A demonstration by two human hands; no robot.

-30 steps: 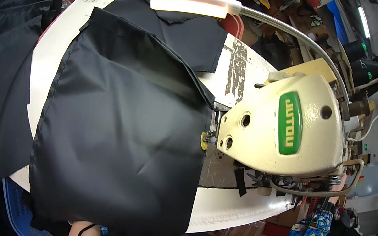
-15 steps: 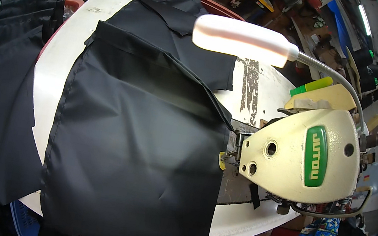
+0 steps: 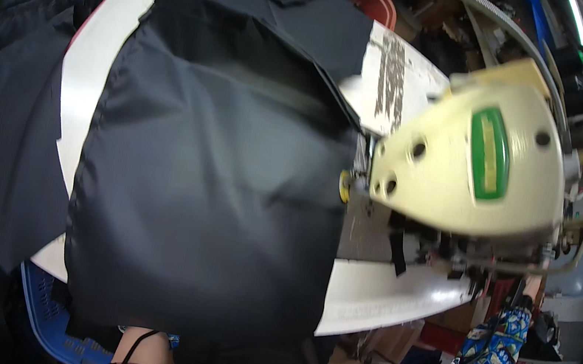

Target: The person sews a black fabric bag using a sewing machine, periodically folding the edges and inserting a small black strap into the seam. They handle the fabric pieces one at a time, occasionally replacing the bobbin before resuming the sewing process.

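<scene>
A large black fabric panel (image 3: 208, 193) lies over the white sewing table (image 3: 394, 301), its right edge at the presser foot and needle area of a cream sewing machine (image 3: 473, 163). My left forearm (image 3: 145, 351) comes in at the lower edge and passes under the fabric's near edge, so my left hand is hidden. On the right, my right arm in a blue patterned sleeve (image 3: 496, 345) reaches forward beside the machine. A sliver of my right hand (image 3: 533, 283) shows near a metal rod at the machine's right end; its fingers are hidden.
More black fabric (image 3: 313, 29) lies behind the panel, and dark cloth (image 3: 12, 128) hangs at the left. A blue basket (image 3: 52, 320) stands low at the left, with a red basket (image 3: 376, 0) behind the table. The lamp's flexible neck (image 3: 493, 17) arches over the machine.
The table, fabric and machine sit higher in the picture, and the lamp head has mostly left the top. More of both my forearms shows, and part of my right hand has come into sight.
</scene>
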